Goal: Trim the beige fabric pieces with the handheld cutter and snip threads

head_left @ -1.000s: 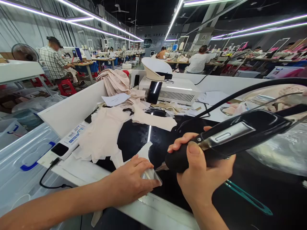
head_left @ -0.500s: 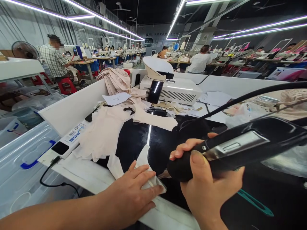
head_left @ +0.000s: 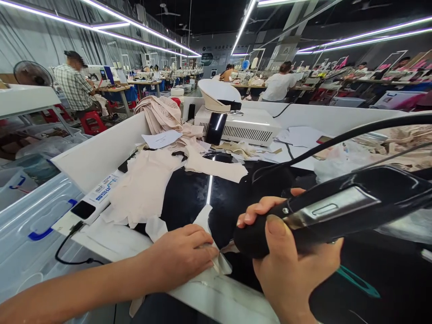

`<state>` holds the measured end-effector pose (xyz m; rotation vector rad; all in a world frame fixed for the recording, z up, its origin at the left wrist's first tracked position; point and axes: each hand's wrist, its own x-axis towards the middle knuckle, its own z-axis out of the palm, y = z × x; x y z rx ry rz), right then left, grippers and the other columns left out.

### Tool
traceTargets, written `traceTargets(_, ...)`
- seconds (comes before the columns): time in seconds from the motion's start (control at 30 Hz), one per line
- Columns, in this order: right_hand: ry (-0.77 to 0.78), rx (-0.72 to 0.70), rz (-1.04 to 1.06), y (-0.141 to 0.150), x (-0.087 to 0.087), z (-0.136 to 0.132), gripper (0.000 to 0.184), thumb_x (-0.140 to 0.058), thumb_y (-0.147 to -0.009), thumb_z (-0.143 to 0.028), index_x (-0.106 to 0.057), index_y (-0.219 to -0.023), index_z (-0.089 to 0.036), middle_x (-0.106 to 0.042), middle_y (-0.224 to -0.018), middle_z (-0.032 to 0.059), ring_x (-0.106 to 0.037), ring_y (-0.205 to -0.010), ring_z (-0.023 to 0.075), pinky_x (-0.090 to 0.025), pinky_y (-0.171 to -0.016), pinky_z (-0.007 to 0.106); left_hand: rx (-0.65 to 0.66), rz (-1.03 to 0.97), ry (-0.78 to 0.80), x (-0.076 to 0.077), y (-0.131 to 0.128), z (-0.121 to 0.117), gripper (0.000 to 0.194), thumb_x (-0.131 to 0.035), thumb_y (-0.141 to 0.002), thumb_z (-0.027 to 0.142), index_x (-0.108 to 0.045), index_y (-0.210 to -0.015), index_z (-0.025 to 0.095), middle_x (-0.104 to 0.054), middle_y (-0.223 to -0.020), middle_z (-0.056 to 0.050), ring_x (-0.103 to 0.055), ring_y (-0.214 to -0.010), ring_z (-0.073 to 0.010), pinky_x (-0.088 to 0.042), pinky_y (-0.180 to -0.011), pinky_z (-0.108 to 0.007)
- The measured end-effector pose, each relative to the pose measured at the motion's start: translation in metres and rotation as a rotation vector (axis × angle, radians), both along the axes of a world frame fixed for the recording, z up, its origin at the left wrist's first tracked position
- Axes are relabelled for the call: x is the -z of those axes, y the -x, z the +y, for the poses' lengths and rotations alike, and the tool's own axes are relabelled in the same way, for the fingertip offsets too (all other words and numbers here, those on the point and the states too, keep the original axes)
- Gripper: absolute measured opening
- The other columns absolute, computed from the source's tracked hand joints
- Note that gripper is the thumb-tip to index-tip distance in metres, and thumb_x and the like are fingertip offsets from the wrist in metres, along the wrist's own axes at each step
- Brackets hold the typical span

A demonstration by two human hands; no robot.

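My right hand [head_left: 293, 265] is wrapped round a black hand-held cutting tool [head_left: 334, 211] with a metal plate on its body and a black cable [head_left: 337, 139] rising to the right. The tool's tip points down-left at a pale strip of fabric [head_left: 205, 220] on the glossy black worktop [head_left: 189, 193]. My left hand [head_left: 180, 256] lies on that strip near the table's front edge, fingers curled and pressing it down, right beside the tool's tip.
Beige fabric pieces [head_left: 145, 184] lie spread on the left of the worktop, with a heap [head_left: 160, 114] behind. A white machine [head_left: 238, 123] stands at the back. A clear bin with blue handle [head_left: 40, 225] sits at left. Other people work at distant tables.
My left hand, flat with fingers spread half a second ago, has curled and drawn slightly left on the strip. The tool in my right hand has barely moved.
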<state>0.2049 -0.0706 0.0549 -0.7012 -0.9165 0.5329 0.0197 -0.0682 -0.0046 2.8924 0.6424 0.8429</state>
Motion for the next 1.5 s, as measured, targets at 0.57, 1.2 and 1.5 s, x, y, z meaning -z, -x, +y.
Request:
traceTargets(0.57,0.034,0.073,0.043,0.005,-0.007,0.012,0.046,-0.092,-0.075,-0.022,-0.067,-0.113,-0.027,-0.075,-0.074,-0.0061,-0.065,-0.058,0.0179,-0.061,-0.053,0.034,-0.054,-0.004,0.045,0.004,0.007,-0.001,0.022,-0.061,-0.114,0.027,-0.078,-0.127,0.019,-0.071,-0.127,-0.015,-0.072,-0.119,-0.0254,-0.064,-0.106,-0.038)
traceTargets(1.2,0.029,0.056,0.009,0.011,-0.002,0.024,0.047,-0.095,-0.077,-0.032,-0.064,-0.113,-0.028,-0.072,-0.074,-0.0078,-0.063,-0.056,0.0169,-0.059,-0.053,0.034,-0.071,-0.04,0.051,0.007,0.004,-0.001,0.018,-0.066,-0.112,0.026,-0.077,-0.125,0.019,-0.068,-0.126,-0.016,-0.07,-0.121,-0.027,-0.065,-0.104,-0.037)
traceTargets(1.5,0.032,0.058,-0.06,0.009,-0.001,0.019,0.045,-0.093,-0.082,-0.035,-0.063,-0.115,-0.027,-0.073,-0.075,-0.0072,-0.065,-0.055,0.0171,-0.059,-0.053,0.035,-0.117,0.022,-0.024,-0.007,0.004,-0.008,0.024,-0.071,-0.109,0.032,-0.071,-0.119,0.01,-0.071,-0.12,-0.016,-0.07,-0.116,-0.0286,-0.062,-0.109,-0.04)
